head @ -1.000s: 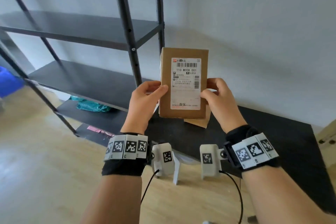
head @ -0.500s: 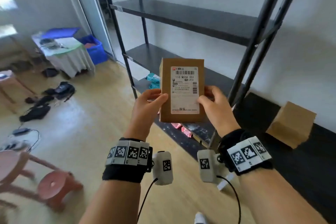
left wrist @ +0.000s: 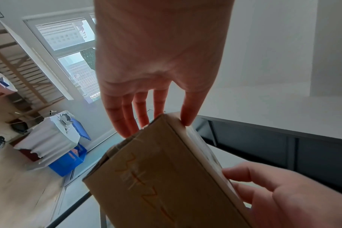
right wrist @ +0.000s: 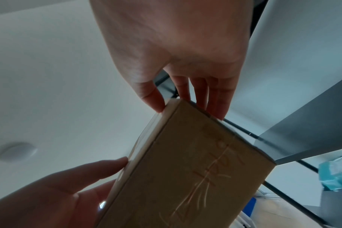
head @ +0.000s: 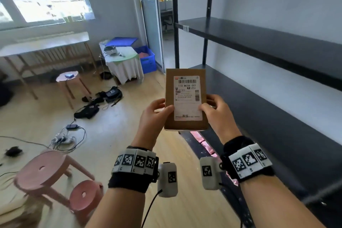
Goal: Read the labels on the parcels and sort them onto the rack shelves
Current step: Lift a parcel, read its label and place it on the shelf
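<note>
Small print on the white shipping label [head: 187, 98] of the brown cardboard parcel [head: 185, 99] too small to be read, apart from "110 M008 001". Label's lower corners covered by thumbs of left hand [head: 154, 116] & right hand [head: 216, 114]; fingers behind the box hidden in head view. Orange handwritten marks on parcel's back [left wrist: 146, 182] can't be made out, cut off at bottom edge in both wrist views. Pink item [head: 199, 136] on low shelf of black metal rack [head: 259, 39] mostly hidden by parcel. Pink round stools [head: 42, 170] motion-blurred.
</note>
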Tool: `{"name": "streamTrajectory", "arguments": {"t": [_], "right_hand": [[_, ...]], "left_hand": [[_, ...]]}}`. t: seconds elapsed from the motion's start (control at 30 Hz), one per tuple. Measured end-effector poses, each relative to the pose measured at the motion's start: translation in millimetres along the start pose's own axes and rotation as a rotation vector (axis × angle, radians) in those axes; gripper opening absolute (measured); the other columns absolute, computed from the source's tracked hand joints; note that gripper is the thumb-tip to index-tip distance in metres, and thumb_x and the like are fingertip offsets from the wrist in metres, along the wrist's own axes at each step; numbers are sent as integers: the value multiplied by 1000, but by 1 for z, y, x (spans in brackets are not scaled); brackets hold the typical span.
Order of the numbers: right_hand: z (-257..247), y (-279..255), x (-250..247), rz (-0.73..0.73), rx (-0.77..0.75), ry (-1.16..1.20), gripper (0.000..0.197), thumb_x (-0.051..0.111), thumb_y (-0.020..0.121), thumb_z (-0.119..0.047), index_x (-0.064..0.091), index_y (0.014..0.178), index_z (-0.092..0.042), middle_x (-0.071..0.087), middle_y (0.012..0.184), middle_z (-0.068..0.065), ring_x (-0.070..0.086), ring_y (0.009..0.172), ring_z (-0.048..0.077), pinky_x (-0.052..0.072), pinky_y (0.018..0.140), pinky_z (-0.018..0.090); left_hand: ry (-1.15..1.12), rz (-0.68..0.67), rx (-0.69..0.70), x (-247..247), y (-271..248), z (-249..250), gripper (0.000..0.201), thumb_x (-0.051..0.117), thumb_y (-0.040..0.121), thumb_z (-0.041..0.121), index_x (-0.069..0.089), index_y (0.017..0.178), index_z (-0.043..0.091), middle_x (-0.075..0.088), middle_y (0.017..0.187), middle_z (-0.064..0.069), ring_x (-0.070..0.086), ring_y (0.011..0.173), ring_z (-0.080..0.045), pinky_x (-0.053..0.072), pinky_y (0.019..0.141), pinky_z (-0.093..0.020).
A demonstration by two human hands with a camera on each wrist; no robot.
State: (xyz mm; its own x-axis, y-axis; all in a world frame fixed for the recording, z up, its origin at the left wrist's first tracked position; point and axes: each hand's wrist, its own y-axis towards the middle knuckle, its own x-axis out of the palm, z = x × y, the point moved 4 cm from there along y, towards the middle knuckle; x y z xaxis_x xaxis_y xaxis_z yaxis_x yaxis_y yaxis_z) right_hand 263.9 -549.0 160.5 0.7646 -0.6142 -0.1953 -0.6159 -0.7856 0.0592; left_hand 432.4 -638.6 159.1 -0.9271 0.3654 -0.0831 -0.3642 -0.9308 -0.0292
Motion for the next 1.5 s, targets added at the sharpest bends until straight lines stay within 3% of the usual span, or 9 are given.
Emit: {"name": "streamTrajectory", "arguments": {"t": [0.2, 0.43, 0.63, 0.87, 1.03, 1.17, 1.3, 1.4, 1.5], "right_hand": [[-18, 99, 45, -64, -48, -22, 30, 58, 94, -22, 56, 124, -19, 67, 113, -1, 68, 96, 13, 60, 75, 28], [-35, 182, 82, -61, -101, -94, 27, 56, 96, -25, 56, 123, -21, 65, 107, -8, 65, 90, 8, 56, 68, 18], [-53, 256, 120, 61, -114, -72, 28, 58, 94, -26, 50, 121, -20, 63, 107, -7, 64, 94, 9, 56, 73, 22], [-91, 328, 153, 261, -131, -84, 26, 58, 96, -33, 50, 119, -24, 61, 104, -15, 63, 89, 2, 52, 61, 12], [-118, 371, 148, 446, -185, -139, 32, 57, 95, -37, 58, 124, -24, 64, 115, -11, 61, 100, 2, 45, 71, 11], [-134, 402, 130, 501, -192, -170, 37, 55, 96, -41, 58, 129, -26, 63, 121, -10, 58, 112, 8, 45, 80, 15], [-139, 436, 105, 545, -188, -153, 42, 55, 95, -46, 55, 132, -28, 62, 122, -12, 57, 115, 9, 46, 91, 26], [-138, 460, 86, 576, -189, -166, 55, 56, 92, -52, 50, 138, -24, 60, 128, -9, 56, 116, 11, 48, 95, 30], [-136, 482, 66, 601, -196, -165, 57, 59, 91, -52, 49, 137, -20, 60, 122, -7, 57, 113, 11, 45, 80, 21]], "left_hand": [[-26, 47, 15, -17, 90, 15, 48, 65, 93, 16, 55, 140, 18, 68, 121, -6, 69, 95, -11, 54, 57, -12], [-32, 71, 17, -36, 182, 22, 49, 68, 91, 19, 53, 137, 13, 67, 120, -7, 69, 101, -17, 55, 71, -22], [-29, 23, 84, -54, 283, 38, 31, 69, 89, 19, 57, 115, 7, 69, 105, -9, 66, 83, -11, 49, 64, -21], [-23, -183, 161, -62, 398, 79, 34, 69, 90, 16, 56, 120, 10, 67, 111, -7, 65, 85, -7, 48, 54, -5], [-24, -327, 225, -42, 461, 111, 31, 67, 91, 22, 57, 121, 17, 66, 117, -1, 66, 96, -10, 52, 69, -14], [-66, -411, 271, -12, 496, 133, 31, 64, 93, 29, 59, 123, 24, 67, 122, -1, 68, 104, -17, 56, 89, -34], [-43, -485, 330, 28, 525, 155, 41, 59, 95, 40, 55, 135, 31, 67, 114, 7, 64, 105, -11, 52, 88, -29], [-39, -525, 346, 58, 545, 166, 35, 58, 95, 40, 59, 129, 30, 68, 116, 5, 65, 104, -12, 53, 88, -30], [-38, -498, 318, 88, 564, 172, 47, 60, 93, 42, 54, 135, 21, 66, 113, 2, 65, 100, -14, 57, 84, -36]]}}
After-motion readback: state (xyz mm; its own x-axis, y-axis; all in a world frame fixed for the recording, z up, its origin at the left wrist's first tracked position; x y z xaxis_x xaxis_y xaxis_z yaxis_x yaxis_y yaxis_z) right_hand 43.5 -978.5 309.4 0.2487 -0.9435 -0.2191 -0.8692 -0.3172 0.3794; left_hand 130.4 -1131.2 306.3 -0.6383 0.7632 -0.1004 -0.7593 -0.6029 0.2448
